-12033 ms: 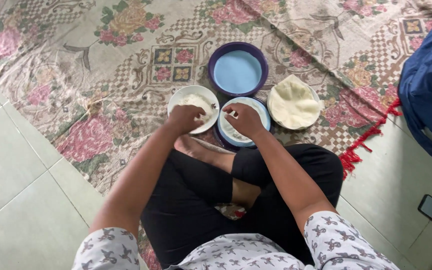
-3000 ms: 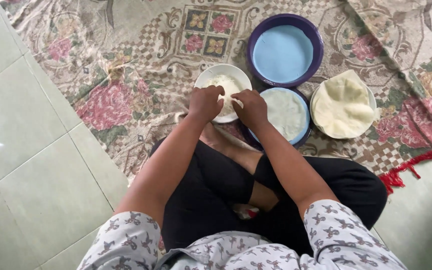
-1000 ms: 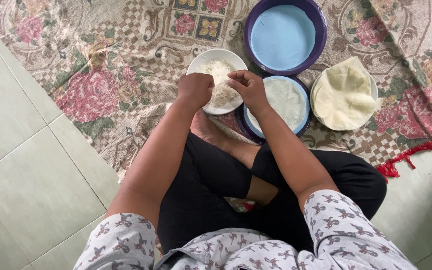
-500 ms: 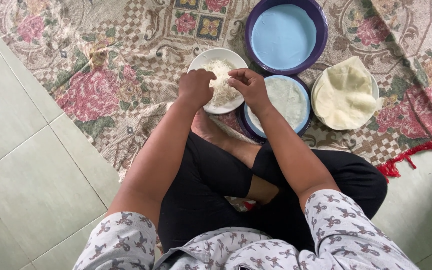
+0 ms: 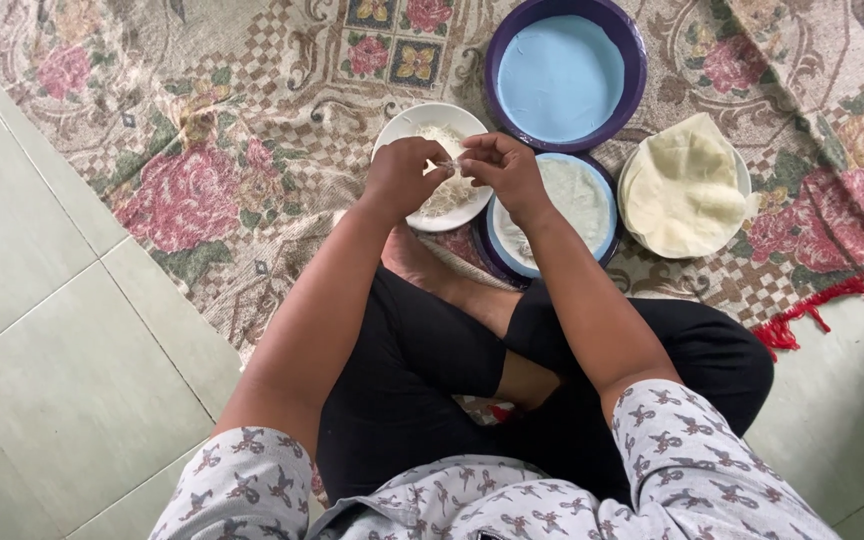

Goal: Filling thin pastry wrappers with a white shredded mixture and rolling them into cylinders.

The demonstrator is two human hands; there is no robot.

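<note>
I sit cross-legged on a floral rug. My left hand (image 5: 404, 176) and my right hand (image 5: 500, 170) meet above a white bowl (image 5: 408, 124) of shredded white filling (image 5: 444, 196), and both pinch a small tuft of that filling between their fingertips. Just right of the bowl lies a blue-rimmed plate (image 5: 604, 222) with a thin round wrapper (image 5: 574, 196) spread on it, partly hidden by my right wrist.
A purple basin with a light blue inside (image 5: 562, 72) stands behind the plates. A white plate with a stack of pale wrappers (image 5: 686, 188) lies at the right. The rug (image 5: 222, 170) ends at pale floor tiles (image 5: 42, 340) on the left and at a red fringe (image 5: 822, 300) on the right.
My hands have lifted slightly out of the white bowl and come together, with a pinch of filling between the fingertips. The view has shifted a little.
</note>
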